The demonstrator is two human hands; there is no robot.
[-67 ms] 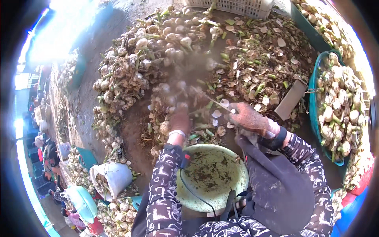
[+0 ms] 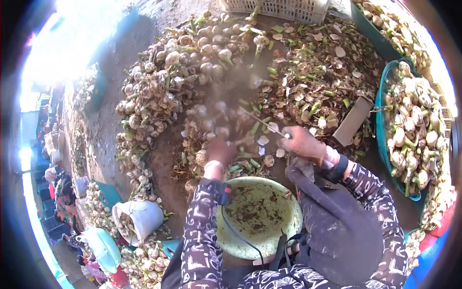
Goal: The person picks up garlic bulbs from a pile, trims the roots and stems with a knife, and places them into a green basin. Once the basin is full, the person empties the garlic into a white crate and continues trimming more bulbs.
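Note:
My right hand (image 2: 304,145), in a dirty reddish-brown glove, is closed around the end of a long thin knife (image 2: 262,124). The blade points away to the upper left, over cut stalks and root scraps. My left hand (image 2: 221,152) reaches down among garlic bulbs (image 2: 202,157) beyond the basin. Its fingers are blurred and partly hidden, so what they hold does not show. Just past its fingertips sits a pale garlic bulb (image 2: 222,131). Close in front of me stands a pale green basin (image 2: 297,222) with dark soil scraps on its bottom.
A large garlic heap (image 2: 163,91) spreads at the far left, and trimmings (image 2: 313,72) at the far right. Garlic fills a teal tub (image 2: 381,103) on the right. A whitish bucket (image 2: 147,216) lies tilted at left. A pale crate (image 2: 284,10) and a flat board (image 2: 352,121) are farther off.
My left hand has shifted slightly to the right and nearer. The whole view has turned a little. The knife remains in my right hand.

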